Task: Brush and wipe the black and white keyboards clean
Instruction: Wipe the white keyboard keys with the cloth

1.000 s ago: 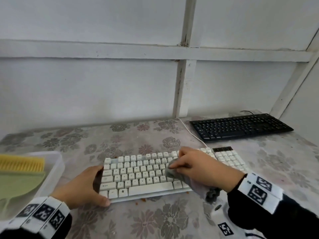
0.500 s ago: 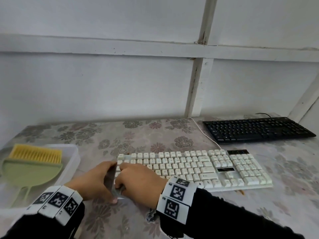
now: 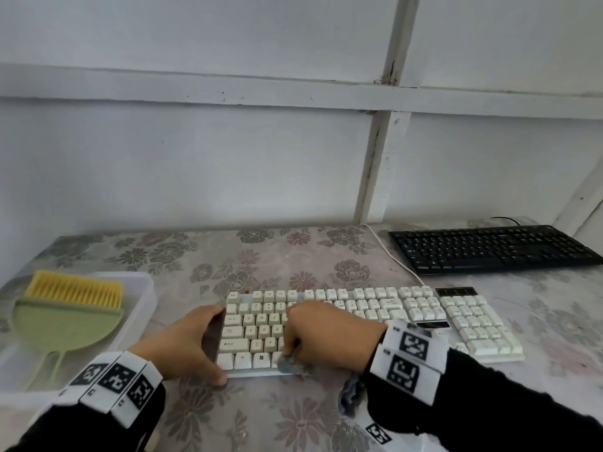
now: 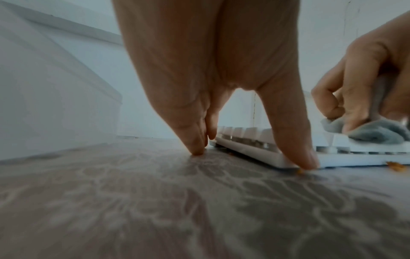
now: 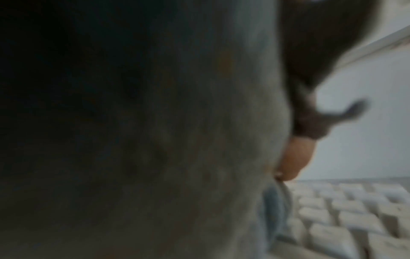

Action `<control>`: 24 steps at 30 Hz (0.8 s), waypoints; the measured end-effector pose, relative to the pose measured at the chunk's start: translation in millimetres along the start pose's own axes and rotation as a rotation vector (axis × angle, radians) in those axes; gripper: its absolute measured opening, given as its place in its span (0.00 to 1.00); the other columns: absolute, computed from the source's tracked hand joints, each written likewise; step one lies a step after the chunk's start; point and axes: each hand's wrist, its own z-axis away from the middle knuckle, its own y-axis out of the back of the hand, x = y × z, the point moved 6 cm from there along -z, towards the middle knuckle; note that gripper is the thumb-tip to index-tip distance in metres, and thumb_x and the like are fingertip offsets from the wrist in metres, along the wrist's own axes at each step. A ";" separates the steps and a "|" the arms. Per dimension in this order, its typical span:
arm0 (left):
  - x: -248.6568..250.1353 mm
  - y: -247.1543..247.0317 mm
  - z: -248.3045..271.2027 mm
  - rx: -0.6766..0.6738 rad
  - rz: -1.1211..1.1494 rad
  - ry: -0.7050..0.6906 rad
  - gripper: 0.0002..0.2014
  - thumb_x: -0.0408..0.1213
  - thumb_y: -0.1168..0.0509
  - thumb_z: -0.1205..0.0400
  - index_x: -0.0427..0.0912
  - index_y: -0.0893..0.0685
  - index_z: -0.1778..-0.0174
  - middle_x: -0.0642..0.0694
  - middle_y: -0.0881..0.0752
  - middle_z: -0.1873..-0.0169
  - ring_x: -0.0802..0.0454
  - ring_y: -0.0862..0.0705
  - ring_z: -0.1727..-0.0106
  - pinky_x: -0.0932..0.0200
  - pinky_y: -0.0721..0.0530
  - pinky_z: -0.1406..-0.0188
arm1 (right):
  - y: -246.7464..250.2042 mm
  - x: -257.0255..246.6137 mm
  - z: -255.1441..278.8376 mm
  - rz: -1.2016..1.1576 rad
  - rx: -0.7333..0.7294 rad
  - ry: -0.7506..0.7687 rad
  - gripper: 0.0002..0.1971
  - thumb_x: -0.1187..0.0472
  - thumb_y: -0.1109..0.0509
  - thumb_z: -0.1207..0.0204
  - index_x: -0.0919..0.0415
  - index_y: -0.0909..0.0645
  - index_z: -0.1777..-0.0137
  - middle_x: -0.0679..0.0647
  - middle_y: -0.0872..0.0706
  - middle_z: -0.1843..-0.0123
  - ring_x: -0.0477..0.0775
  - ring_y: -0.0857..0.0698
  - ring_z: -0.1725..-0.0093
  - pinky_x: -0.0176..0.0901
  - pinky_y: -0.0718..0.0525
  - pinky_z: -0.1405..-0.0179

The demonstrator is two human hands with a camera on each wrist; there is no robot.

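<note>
The white keyboard [image 3: 375, 321] lies flat on the worktop, a grey cloth [image 4: 366, 131] bunched on its near-left keys. The black keyboard [image 3: 489, 247] lies behind its right end, apart.

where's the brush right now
In the head view the brush, with yellow bristles and a green handle, lies in the clear plastic tray at the table's far left, left of the white keyboard and untouched by either hand.

White panelled wall [image 3: 195, 164] — floral-patterned table [image 3: 267, 256] — soft daylight.
</note>
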 end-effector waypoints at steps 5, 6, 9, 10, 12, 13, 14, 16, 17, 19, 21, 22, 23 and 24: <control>-4.0 0.5 0.2 -0.003 -0.010 -0.006 0.61 0.47 0.18 0.56 0.49 0.37 0.24 0.58 0.24 0.36 0.60 0.23 0.35 0.55 0.24 0.31 | 16.8 -36.7 -18.9 -0.102 0.106 0.111 0.12 0.60 0.28 0.25 0.58 0.12 0.44 0.46 0.24 0.61 0.49 0.22 0.57 0.34 0.32 0.62; -4.8 0.6 -0.3 0.001 -0.008 -0.007 0.61 0.48 0.19 0.57 0.48 0.36 0.24 0.58 0.23 0.37 0.60 0.23 0.36 0.55 0.22 0.33 | 10.5 -48.3 -25.9 -0.077 0.088 0.132 0.12 0.62 0.29 0.26 0.59 0.12 0.44 0.50 0.22 0.57 0.53 0.22 0.55 0.36 0.32 0.64; -4.0 1.2 -0.2 0.021 -0.045 -0.011 0.59 0.49 0.21 0.56 0.51 0.36 0.26 0.58 0.24 0.37 0.60 0.23 0.37 0.60 0.22 0.36 | -9.0 -59.7 -38.9 0.001 0.030 0.138 0.11 0.67 0.31 0.26 0.63 0.11 0.46 0.58 0.25 0.54 0.60 0.23 0.56 0.38 0.35 0.71; -4.4 1.1 -1.4 0.019 -0.052 -0.012 0.59 0.47 0.19 0.55 0.51 0.37 0.26 0.58 0.25 0.36 0.59 0.24 0.35 0.60 0.23 0.35 | -11.7 -55.5 -38.7 0.012 0.030 0.126 0.11 0.67 0.31 0.26 0.64 0.12 0.46 0.58 0.26 0.54 0.61 0.23 0.56 0.40 0.34 0.70; -3.6 1.5 -0.7 0.017 -0.031 -0.009 0.55 0.42 0.16 0.50 0.52 0.37 0.28 0.59 0.25 0.36 0.60 0.25 0.34 0.62 0.25 0.33 | -14.0 -44.1 -32.6 0.016 0.040 0.106 0.11 0.69 0.30 0.27 0.64 0.12 0.46 0.59 0.22 0.51 0.63 0.19 0.51 0.42 0.28 0.59; -4.5 1.4 -0.2 0.011 -0.027 -0.006 0.55 0.42 0.16 0.50 0.53 0.37 0.28 0.59 0.25 0.36 0.60 0.25 0.34 0.62 0.26 0.32 | -14.2 -38.7 -28.1 0.011 0.049 0.097 0.11 0.69 0.31 0.27 0.64 0.12 0.47 0.58 0.20 0.50 0.62 0.19 0.50 0.43 0.27 0.56; -4.4 1.4 0.2 0.008 -0.029 -0.007 0.57 0.44 0.16 0.52 0.52 0.37 0.26 0.59 0.25 0.35 0.60 0.25 0.34 0.60 0.26 0.30 | -13.6 -34.2 -23.2 0.001 0.062 0.091 0.10 0.70 0.31 0.27 0.65 0.12 0.47 0.56 0.20 0.53 0.61 0.20 0.52 0.43 0.29 0.56; -4.2 1.3 -0.9 0.008 -0.050 -0.012 0.60 0.47 0.18 0.55 0.50 0.37 0.24 0.59 0.26 0.34 0.60 0.26 0.33 0.56 0.27 0.28 | -9.7 -27.6 -14.7 -0.010 0.067 0.086 0.10 0.69 0.32 0.26 0.67 0.12 0.49 0.56 0.19 0.55 0.60 0.21 0.54 0.42 0.29 0.57; -3.1 1.2 -0.7 0.013 -0.053 -0.012 0.60 0.46 0.17 0.54 0.50 0.37 0.23 0.59 0.26 0.34 0.59 0.26 0.32 0.57 0.28 0.27 | -6.9 -23.1 -11.8 -0.003 0.048 0.079 0.10 0.69 0.31 0.26 0.67 0.12 0.48 0.58 0.18 0.53 0.59 0.20 0.53 0.43 0.27 0.56; -2.1 1.4 -0.6 0.017 -0.065 -0.009 0.57 0.41 0.16 0.49 0.50 0.38 0.24 0.59 0.27 0.35 0.59 0.27 0.33 0.60 0.29 0.28 | 0.6 -9.6 -8.4 0.006 0.018 0.050 0.11 0.67 0.29 0.27 0.66 0.11 0.46 0.55 0.17 0.55 0.55 0.20 0.53 0.40 0.26 0.56; -2.6 1.9 -1.4 0.016 -0.059 -0.009 0.56 0.42 0.17 0.49 0.51 0.37 0.24 0.60 0.28 0.36 0.59 0.27 0.33 0.61 0.29 0.29 | 8.7 -2.8 -4.0 -0.009 0.033 0.048 0.13 0.67 0.27 0.29 0.64 0.11 0.44 0.44 0.23 0.64 0.50 0.23 0.55 0.36 0.29 0.63; -2.1 2.2 -1.1 0.014 -0.059 -0.014 0.57 0.44 0.17 0.51 0.51 0.37 0.25 0.60 0.27 0.35 0.59 0.27 0.33 0.60 0.29 0.28 | 10.3 -2.8 -1.9 -0.029 0.054 0.054 0.14 0.66 0.26 0.30 0.63 0.12 0.44 0.40 0.29 0.67 0.48 0.25 0.56 0.32 0.31 0.68; -2.5 1.9 -1.0 0.008 -0.063 -0.020 0.57 0.47 0.17 0.53 0.51 0.36 0.25 0.60 0.27 0.35 0.60 0.26 0.33 0.58 0.29 0.27 | 9.0 -4.3 -0.1 -0.051 0.068 0.055 0.15 0.66 0.26 0.30 0.62 0.12 0.43 0.39 0.33 0.67 0.46 0.27 0.57 0.28 0.34 0.69; -2.8 1.7 -1.3 0.006 -0.065 -0.027 0.59 0.48 0.18 0.54 0.51 0.36 0.25 0.59 0.26 0.34 0.60 0.26 0.32 0.56 0.28 0.27 | 4.8 -6.2 1.6 -0.066 0.068 0.056 0.15 0.66 0.27 0.30 0.62 0.12 0.42 0.39 0.36 0.66 0.46 0.28 0.57 0.26 0.36 0.70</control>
